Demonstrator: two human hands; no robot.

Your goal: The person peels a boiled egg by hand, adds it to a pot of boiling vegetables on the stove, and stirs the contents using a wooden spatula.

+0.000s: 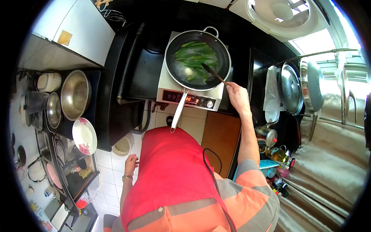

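My right hand point(237, 97) is closed around the handle of a brown spatula point(211, 72), whose blade reaches into a dark frying pan point(169, 62). Long green vegetables point(195, 52) lie in bubbling, cloudy liquid in the pan, with a pale round spot point(188, 71) near them. The pan stands on an induction cooker point(164, 83) with lit red digits, its long silver handle point(178, 112) pointing toward me. Down by my left side, beside the red apron point(170, 162), hangs my left hand point(131, 164), fingers loosely bent and holding nothing.
On the left counter are metal colanders point(75, 94) and a flowered plate point(84, 136) near the edge. Pan lids point(291, 89) hang from a rail at right, above bottles point(277, 154). A bucket point(123, 145) stands on the tiled floor.
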